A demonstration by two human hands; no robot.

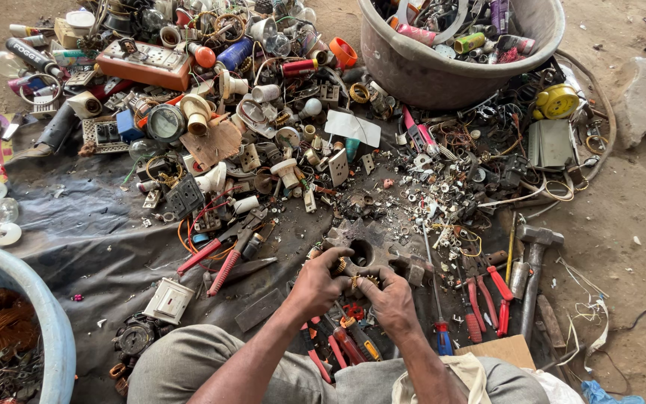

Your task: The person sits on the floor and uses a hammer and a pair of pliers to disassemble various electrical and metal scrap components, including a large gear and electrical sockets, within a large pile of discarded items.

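Both hands, left hand (317, 283) and right hand (392, 298), pinch a small coppery coil (363, 280) between their fingertips, right over a rusty gear (364, 241); orange switch box (143, 63) sits far back left.

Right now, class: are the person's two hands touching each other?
Touching. The head view shows the left hand and right hand meeting at the fingers around a small brass-coloured part.

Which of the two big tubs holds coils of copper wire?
The blue tub at lower left: brownish copper coils lie inside it. The grey tub at the top holds mixed cans and scrap instead.
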